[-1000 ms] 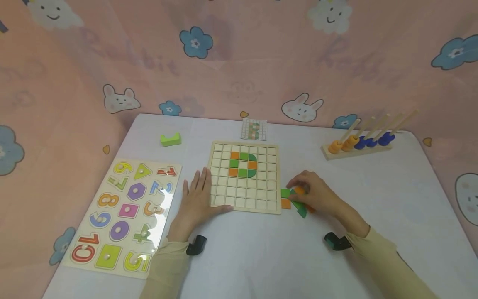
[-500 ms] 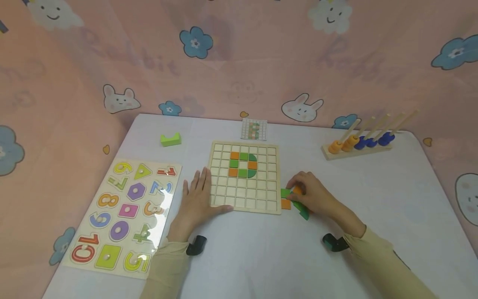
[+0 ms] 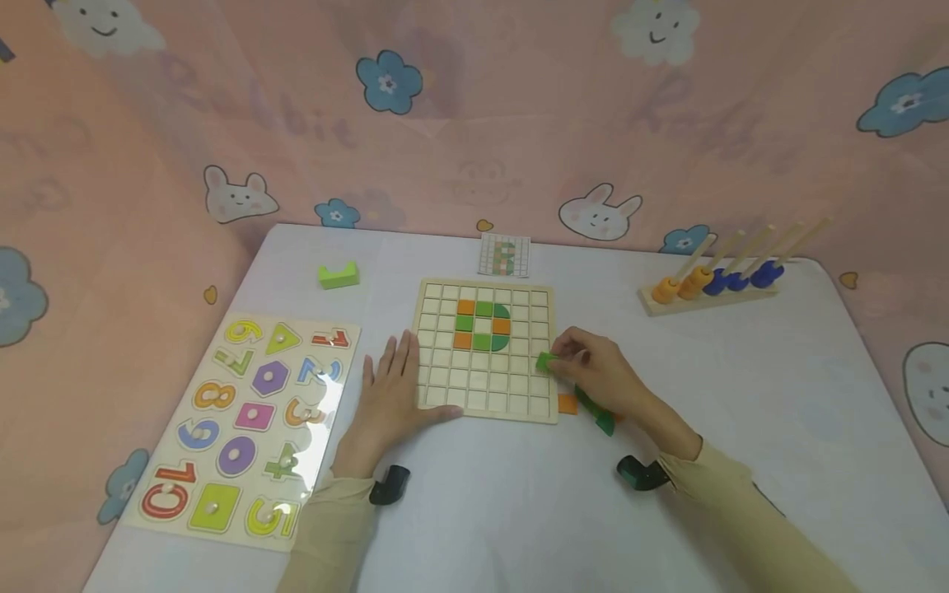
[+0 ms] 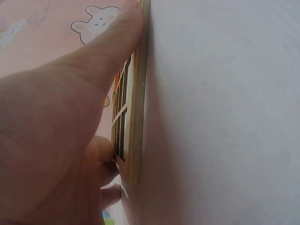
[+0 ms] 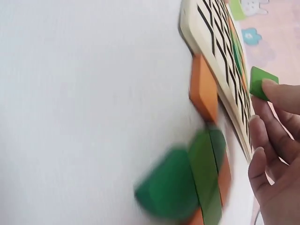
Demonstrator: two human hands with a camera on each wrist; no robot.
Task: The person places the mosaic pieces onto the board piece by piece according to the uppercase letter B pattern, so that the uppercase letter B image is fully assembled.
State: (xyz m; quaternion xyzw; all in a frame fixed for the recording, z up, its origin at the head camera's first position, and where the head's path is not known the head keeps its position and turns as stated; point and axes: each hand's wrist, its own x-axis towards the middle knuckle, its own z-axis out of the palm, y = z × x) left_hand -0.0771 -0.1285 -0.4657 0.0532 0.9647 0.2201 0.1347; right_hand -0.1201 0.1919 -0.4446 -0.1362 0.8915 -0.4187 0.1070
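Right hand [image 3: 602, 372] edge-pinches green square tile [image 3: 544, 362]; slip could drop it askew. Left hand [image 3: 389, 403] spread along grid board [image 3: 478, 381], pressure I can't judge.

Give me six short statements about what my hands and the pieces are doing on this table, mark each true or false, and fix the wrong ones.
1. The left hand touches the grid board. True.
2. The right hand pinches a green piece. True.
3. The green piece lies flat in the middle of the grid board. False: the right hand holds it near the board's right side.
4. An orange piece lies beside the grid board's right edge. True.
5. Every cell of the grid board is filled with colour. False: most cells are plain.
6. The left hand holds the orange piece. False: it holds no piece.
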